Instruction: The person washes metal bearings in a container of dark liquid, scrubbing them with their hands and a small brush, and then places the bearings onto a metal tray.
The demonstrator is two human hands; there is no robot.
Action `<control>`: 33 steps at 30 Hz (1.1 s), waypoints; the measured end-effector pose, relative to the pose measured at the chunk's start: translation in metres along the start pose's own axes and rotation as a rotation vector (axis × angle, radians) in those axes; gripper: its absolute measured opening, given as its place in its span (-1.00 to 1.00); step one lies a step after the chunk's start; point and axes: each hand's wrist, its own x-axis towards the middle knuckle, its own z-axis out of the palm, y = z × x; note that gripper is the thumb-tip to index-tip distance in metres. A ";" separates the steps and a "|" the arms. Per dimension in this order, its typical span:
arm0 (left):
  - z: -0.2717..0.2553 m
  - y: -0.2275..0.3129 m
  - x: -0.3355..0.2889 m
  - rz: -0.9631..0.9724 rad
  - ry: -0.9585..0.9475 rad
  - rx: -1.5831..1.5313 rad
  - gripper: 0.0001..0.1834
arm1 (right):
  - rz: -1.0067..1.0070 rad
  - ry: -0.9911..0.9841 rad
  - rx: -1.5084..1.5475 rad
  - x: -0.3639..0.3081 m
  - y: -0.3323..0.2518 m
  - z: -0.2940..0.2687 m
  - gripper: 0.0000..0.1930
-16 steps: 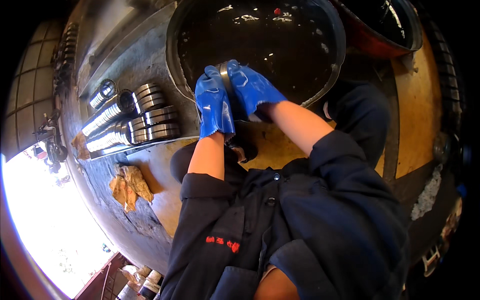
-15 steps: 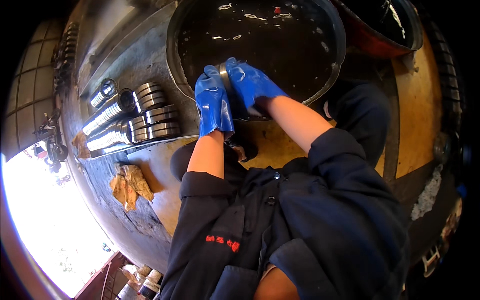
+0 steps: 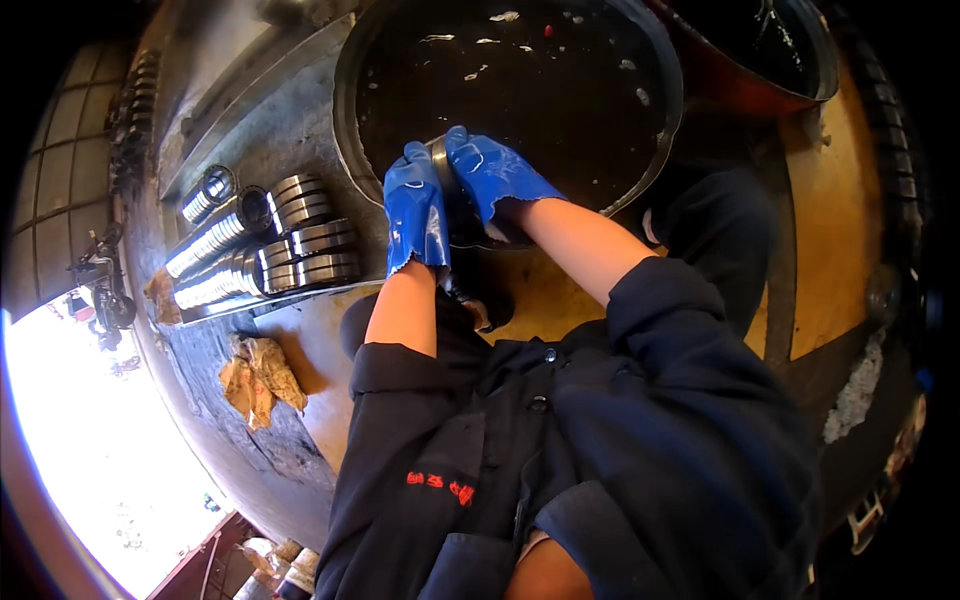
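Both of my hands wear blue rubber gloves and hold one round metal bearing ring [image 3: 448, 195] between them. My left hand [image 3: 415, 212] grips its left side, and my right hand [image 3: 492, 177] wraps over its top and right side. The ring sits at the near rim of a wide black basin [image 3: 655, 150] filled with dark oily liquid. Most of the ring is hidden by the gloves. My bare forearms and dark blue jacket fill the lower middle of the view.
Rows of shiny metal bearing rings [image 3: 300, 245] lie stacked on a grey metal tray [image 3: 290, 120] to the left of the basin. A crumpled brown rag [image 3: 255, 375] lies on the floor below them. A second dark basin [image 3: 790, 50] stands at the upper right.
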 end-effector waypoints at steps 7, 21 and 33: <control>-0.030 -0.009 -0.001 -0.032 0.015 0.222 -0.24 | 0.186 -0.369 -0.107 -0.008 0.015 -0.017 -0.67; -0.047 0.010 -0.026 0.137 -0.146 0.390 0.19 | -0.190 -0.366 -0.492 -0.034 0.024 0.032 -0.58; -0.060 0.002 -0.018 0.223 -0.130 0.336 -0.10 | 0.280 -0.765 -0.422 0.041 -0.010 0.029 -0.68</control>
